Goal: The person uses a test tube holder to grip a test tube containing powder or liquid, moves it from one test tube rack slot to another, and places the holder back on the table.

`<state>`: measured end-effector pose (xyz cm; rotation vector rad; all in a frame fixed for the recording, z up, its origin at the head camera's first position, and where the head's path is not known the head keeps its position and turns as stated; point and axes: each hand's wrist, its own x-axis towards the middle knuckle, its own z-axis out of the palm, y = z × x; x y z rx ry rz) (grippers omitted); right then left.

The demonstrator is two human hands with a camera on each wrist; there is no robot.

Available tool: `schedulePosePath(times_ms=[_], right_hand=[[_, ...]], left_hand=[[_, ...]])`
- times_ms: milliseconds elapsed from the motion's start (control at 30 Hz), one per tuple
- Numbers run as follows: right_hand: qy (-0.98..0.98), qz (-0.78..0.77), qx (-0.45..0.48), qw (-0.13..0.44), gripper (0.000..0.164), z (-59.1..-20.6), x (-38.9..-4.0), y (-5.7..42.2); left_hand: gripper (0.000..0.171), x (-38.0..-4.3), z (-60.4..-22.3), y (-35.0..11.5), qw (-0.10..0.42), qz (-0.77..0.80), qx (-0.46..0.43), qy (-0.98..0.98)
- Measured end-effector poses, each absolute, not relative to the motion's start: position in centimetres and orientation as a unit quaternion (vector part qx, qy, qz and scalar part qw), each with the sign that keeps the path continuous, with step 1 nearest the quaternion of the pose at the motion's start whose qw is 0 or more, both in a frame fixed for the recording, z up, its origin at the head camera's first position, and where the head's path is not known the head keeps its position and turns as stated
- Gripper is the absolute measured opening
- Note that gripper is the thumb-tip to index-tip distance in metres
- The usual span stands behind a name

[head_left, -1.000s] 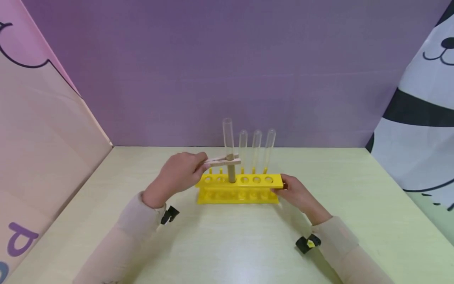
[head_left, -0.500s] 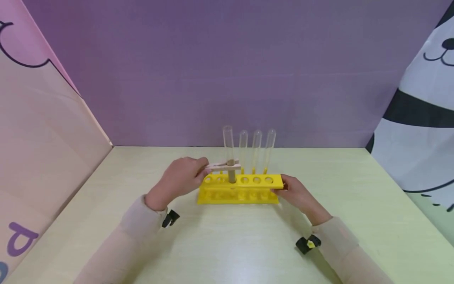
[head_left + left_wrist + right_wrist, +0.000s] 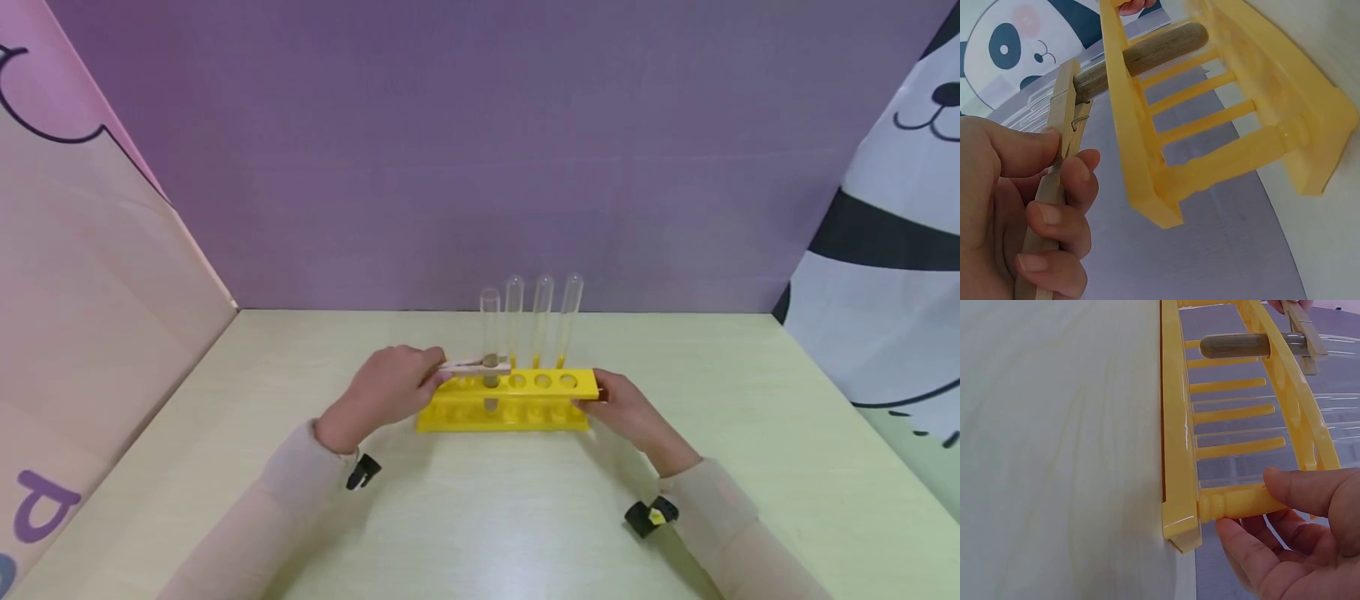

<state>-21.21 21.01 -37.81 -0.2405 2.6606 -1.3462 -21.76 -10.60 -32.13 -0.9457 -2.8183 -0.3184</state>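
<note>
My left hand grips a wooden test tube clamp whose jaws hold a glass test tube. Murky brownish liquid fills the tube's lower part. The tube passes through a hole in the top plate of the yellow test tube rack; in the left wrist view its rounded bottom is close to the rack's base. The clamp lies just above the top plate. My right hand holds the rack's right end post between thumb and fingers.
Several clear test tubes stand upside down on the pegs along the rack's back. The rack stands on a pale wooden table. A purple backdrop rises behind it, with printed panels at both sides.
My left hand has lowered the clamp and test tube, so the tube sits deeper through the rack's hole and stands straighter. My right hand has stayed on the rack's end.
</note>
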Motion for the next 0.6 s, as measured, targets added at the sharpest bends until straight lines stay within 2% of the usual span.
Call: schedulePosePath(times_ms=[600], right_hand=[[0.884,-0.453,-0.081,0.08,0.038,-37.81,-21.31,21.1]], left_hand=[[0.016,-21.76,-33.22,-10.52,0.08,-0.107,-0.319,-0.938]])
